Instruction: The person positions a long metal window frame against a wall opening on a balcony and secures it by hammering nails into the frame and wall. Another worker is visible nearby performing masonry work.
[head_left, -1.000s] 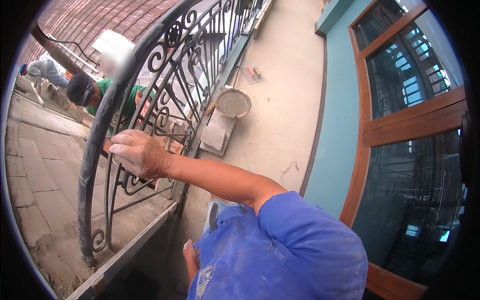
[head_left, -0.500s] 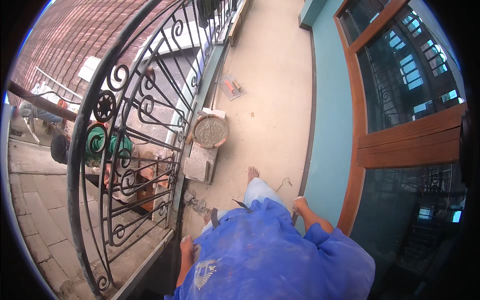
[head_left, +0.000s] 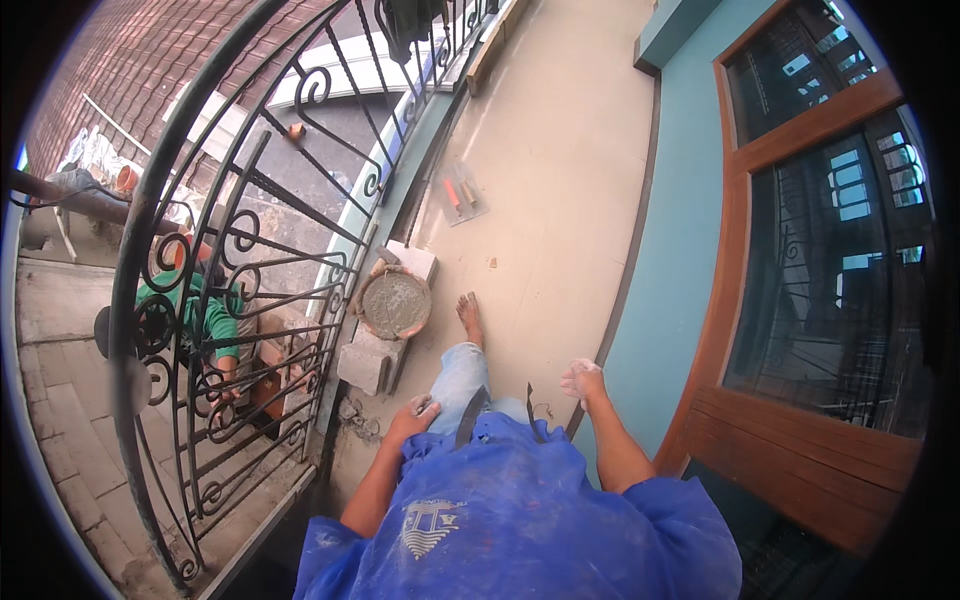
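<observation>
My left hand point(head_left: 412, 420) hangs beside the left thigh of my worn jeans point(head_left: 463, 375), its fingers loosely bent and holding nothing I can see. Out to the right, near the foot of the teal wall, my right hand point(head_left: 582, 382) is also loose, with pale dust on its fingers and nothing visible in it. Ahead on the left, a round bucket of wet grey mortar point(head_left: 395, 303) stands by grey blocks point(head_left: 365, 366), apart from both hands. Farther ahead, a trowel with a red handle point(head_left: 453, 196) lies on a flat plate point(head_left: 472, 206). One bare foot point(head_left: 469, 311) is forward.
A black wrought-iron railing point(head_left: 262, 240) runs along the left side. Beyond it, lower down, a person in a green top point(head_left: 215, 320) bends over. To the right are a teal wall point(head_left: 650, 270) and wood-framed glass doors point(head_left: 735, 250). Rubble point(head_left: 358, 418) lies beside the blocks.
I have stepped forward, one bare foot now beside the bucket. My left hand has risen beside my thigh, and my right hand has swung slightly forward. The view has shifted.
</observation>
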